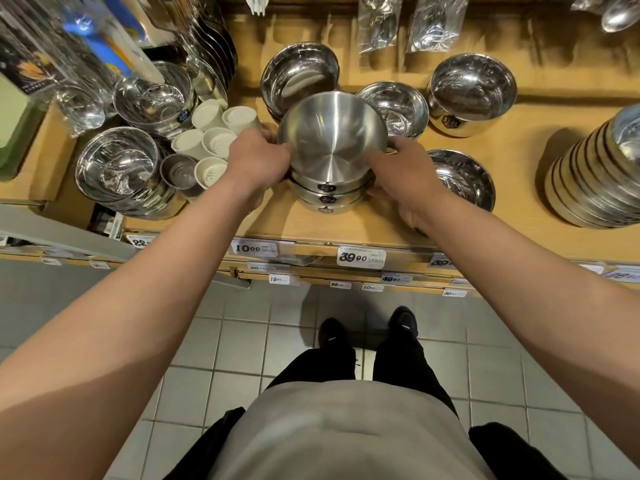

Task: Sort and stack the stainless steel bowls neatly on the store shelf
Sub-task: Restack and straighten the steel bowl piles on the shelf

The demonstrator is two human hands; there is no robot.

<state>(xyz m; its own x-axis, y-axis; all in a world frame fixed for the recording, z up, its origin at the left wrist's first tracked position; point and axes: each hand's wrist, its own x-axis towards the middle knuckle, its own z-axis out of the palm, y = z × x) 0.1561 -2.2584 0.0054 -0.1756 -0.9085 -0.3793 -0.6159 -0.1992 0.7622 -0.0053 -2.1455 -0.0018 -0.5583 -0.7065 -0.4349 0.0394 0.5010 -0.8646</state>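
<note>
Both hands grip a nested stack of bowls [330, 174] near the front middle of the wooden shelf [363, 233], one on each side: the left hand [258, 161] curls around the left wall of the top bowl [330, 133], and the right hand [403, 168] wraps the right side, its lower fingers reaching down toward the bottom bowls. The top bowl looks tilted toward the camera rather than seated flat, so the step in hand seems to be settling it into the stack. To do that well, press evenly from both sides, level the rim until it drops squarely into the bowl beneath, and line up the dark labels facing the aisle. Keep the stack back from the shelf edge, and clear of the white cups [211, 140] to the left and the single bowl [460, 178] just to the right.
</note>
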